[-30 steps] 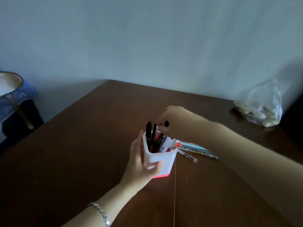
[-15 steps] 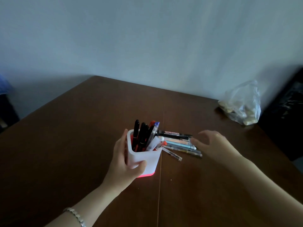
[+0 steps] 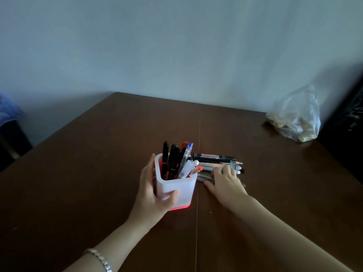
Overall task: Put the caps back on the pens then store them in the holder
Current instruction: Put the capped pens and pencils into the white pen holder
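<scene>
Fingers (image 3: pixel 223 171) of the right hand (image 3: pixel 225 186) lie close together, flat across the loose pens (image 3: pixel 218 163) on the table (image 3: pixel 98 173) (a black whiteboard marker (image 3: pixel 214 155) lies farthest back). Just beside them stands the white holder (image 3: pixel 182 190) with several upright pens (image 3: pixel 172 160) in it; the left hand (image 3: pixel 151 195) grips it, thumb on the near wall. A plastic bag (image 3: pixel 296 116) sits far right.

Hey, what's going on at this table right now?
A person is tidying up. Their left hand grips the white holder, which stands on the brown table with several pens upright inside. Their right hand rests on the loose pens lying beside the holder; none is lifted yet. A black whiteboard marker lies at the far side of that row.
</scene>
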A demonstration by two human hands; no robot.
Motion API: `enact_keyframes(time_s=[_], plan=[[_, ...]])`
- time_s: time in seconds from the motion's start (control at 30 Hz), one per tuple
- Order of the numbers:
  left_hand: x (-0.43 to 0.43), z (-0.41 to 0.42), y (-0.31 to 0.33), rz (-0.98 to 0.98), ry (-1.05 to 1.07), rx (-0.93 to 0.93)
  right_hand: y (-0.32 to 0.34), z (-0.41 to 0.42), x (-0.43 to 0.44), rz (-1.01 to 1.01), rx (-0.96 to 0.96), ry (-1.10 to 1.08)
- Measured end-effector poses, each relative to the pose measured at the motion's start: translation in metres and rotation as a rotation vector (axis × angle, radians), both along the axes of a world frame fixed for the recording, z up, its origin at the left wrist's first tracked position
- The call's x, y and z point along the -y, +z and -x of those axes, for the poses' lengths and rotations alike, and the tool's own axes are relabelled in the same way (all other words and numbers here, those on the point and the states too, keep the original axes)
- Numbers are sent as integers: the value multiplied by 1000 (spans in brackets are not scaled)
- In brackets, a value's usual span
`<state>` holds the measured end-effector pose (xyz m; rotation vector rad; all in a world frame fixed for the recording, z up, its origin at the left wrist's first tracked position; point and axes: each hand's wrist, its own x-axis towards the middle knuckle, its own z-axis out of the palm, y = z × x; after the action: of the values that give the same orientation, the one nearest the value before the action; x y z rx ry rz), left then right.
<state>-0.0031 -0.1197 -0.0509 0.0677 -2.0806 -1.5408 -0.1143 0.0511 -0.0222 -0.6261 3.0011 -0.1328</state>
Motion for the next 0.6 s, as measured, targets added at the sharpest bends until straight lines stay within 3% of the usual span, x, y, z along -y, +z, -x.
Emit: enact_keyframes(time_s=[0.13, 0.4, 0.5, 0.6], plan=[[1, 1, -1, 36, 0, 2, 4, -2, -3, -218, -31, 93], [1, 3, -4, 10, -26, -11, 18, -17, -39, -328, 157, 46], [2, 3, -5, -22, -27, -9, 21, -20, -54, -34, 247, -20], [2, 3, -5, -24, -16, -13, 16, -24, -68, 549, 211, -32]])
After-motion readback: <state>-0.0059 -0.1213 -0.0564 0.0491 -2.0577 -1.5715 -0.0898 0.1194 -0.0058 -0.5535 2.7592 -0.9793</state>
